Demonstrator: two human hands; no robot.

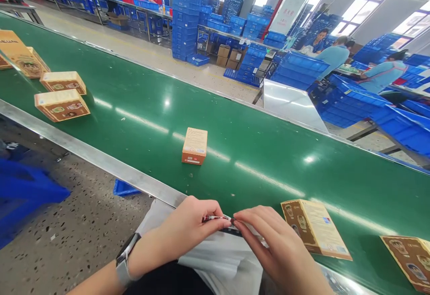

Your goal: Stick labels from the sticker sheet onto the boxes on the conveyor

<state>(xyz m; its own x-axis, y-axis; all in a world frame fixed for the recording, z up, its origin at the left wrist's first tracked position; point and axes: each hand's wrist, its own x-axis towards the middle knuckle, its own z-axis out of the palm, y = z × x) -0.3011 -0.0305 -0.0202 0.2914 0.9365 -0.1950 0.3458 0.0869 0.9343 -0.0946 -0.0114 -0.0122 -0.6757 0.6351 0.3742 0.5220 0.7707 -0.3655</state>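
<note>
My left hand [183, 225] and my right hand [277, 237] meet at the near edge of a green conveyor belt [144, 102]. Between their fingertips they pinch a thin, flat piece [215, 217], dark red and white, seen almost edge-on; its kind is too small to make out. Right of my right hand lies an orange-brown carton [316, 228] with printed round pictures. Farther up the belt, ahead of both hands, a small orange box [195, 146] rests with its printed cream face up. A white sheet [218, 257] is spread beneath my hands.
More boxes lie on the belt: a pair [63, 104] and a larger carton [25, 55] at left, another [408, 259] at lower right. A metal rail [83, 151] borders the belt. Blue crates [186, 22] and a metal table [289, 104] stand beyond; several people [332, 55] sit there.
</note>
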